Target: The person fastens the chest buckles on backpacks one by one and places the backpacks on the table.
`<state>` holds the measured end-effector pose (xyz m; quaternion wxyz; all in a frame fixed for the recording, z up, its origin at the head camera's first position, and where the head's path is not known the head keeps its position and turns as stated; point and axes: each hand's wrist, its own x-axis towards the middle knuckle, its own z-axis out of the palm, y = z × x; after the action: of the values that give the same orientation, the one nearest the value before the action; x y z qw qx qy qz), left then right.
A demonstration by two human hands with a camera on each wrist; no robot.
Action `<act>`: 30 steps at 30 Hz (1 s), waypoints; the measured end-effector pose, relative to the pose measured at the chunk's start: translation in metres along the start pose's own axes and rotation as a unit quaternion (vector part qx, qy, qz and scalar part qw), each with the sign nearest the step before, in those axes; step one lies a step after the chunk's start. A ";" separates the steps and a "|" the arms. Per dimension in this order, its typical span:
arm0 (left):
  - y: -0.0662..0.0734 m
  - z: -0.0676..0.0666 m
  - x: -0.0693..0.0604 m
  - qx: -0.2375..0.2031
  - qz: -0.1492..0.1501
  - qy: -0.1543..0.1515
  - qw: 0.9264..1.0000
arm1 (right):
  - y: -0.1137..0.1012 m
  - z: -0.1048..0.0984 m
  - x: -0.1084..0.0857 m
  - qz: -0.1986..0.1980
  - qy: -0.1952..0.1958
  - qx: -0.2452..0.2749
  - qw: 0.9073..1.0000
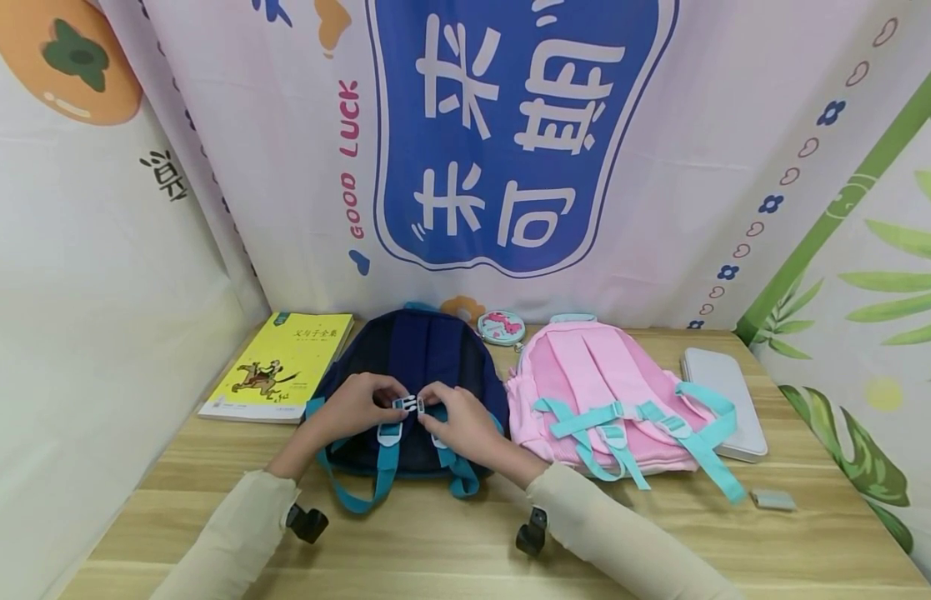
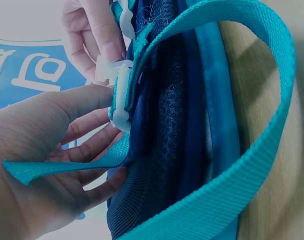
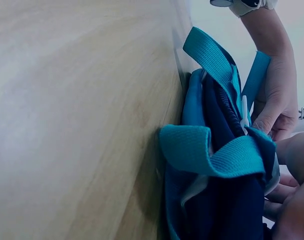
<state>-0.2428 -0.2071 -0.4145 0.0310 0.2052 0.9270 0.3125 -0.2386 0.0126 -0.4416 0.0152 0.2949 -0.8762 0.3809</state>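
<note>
A navy backpack [image 1: 427, 346] with teal straps lies on the table, its strap side up. Over its lower middle my left hand [image 1: 360, 408] pinches the white pronged half of a buckle [image 1: 409, 403], and a teal strap [image 2: 67, 167] trails across the palm. Facing it, my right hand [image 1: 468, 425] pinches the other white buckle half [image 1: 422, 407]. In the head view the prongs point at that half with little gap; whether they touch I cannot tell. Teal webbing [image 3: 191, 147] loops off the pack's lower edge in the right wrist view, where the right fingers are partly hidden.
Right of the navy pack lies a pink backpack [image 1: 563, 367] with mint straps, against a white flat case [image 1: 728, 400]. A yellow book [image 1: 285, 358] is at the left, a small round pouch [image 1: 501, 327] behind, a small grey object [image 1: 773, 500] at the right.
</note>
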 end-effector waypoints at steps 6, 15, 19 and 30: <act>-0.001 0.001 0.000 0.001 0.001 0.002 1.000 | 0.000 -0.001 -0.002 -0.003 0.001 0.022 1.000; -0.001 0.001 0.000 -0.002 -0.005 0.002 1.000 | 0.002 -0.003 -0.004 -0.014 0.003 0.076 0.997; 0.000 0.001 -0.001 -0.002 0.006 0.009 1.000 | 0.004 -0.005 -0.005 -0.026 0.008 0.076 0.997; -0.001 0.000 0.000 -0.009 -0.001 0.003 1.000 | 0.006 -0.009 -0.007 -0.043 0.018 0.087 0.995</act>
<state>-0.2431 -0.2079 -0.4153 0.0305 0.2025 0.9245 0.3216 -0.2376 0.0255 -0.4413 0.0221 0.3255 -0.8260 0.4596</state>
